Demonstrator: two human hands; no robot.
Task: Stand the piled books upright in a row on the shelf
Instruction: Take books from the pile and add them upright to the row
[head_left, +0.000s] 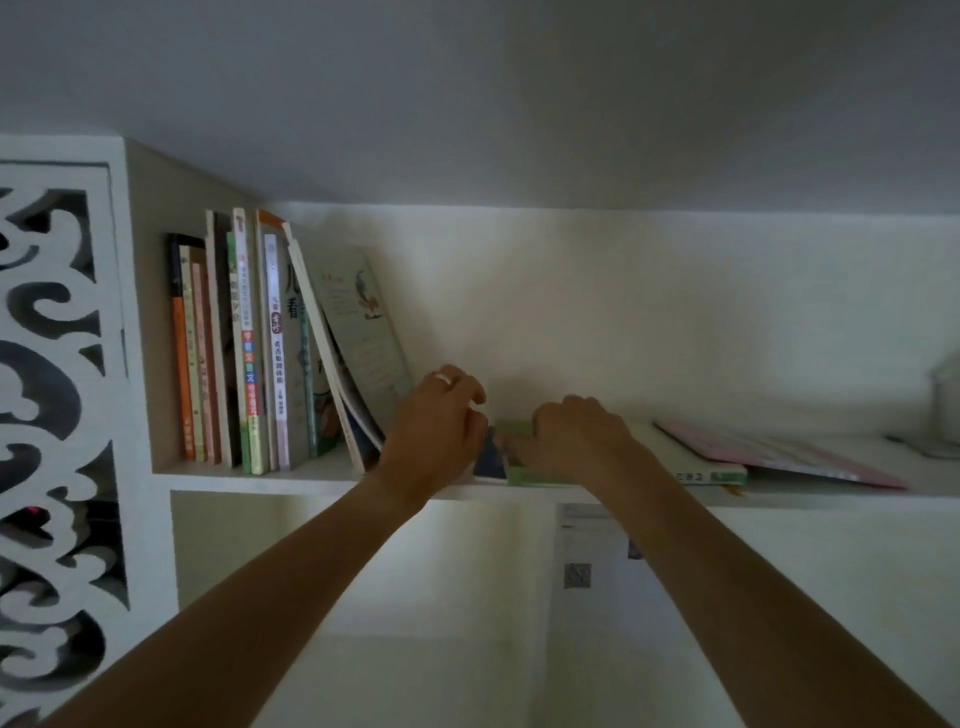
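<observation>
Shelf (260, 480) holding upright books (244, 353), both hands, left hand (434, 428) and right hand (574, 436), gripping flat green book (519, 475)

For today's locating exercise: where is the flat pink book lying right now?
In the head view, the pink book lies flat at the shelf's right, partly over the white book beside the right hand.

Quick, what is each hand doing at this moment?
Left hand: fingers curled beside the leaning book; whether it grips anything cannot be told.
Right hand: curled on the flat green book.
</observation>
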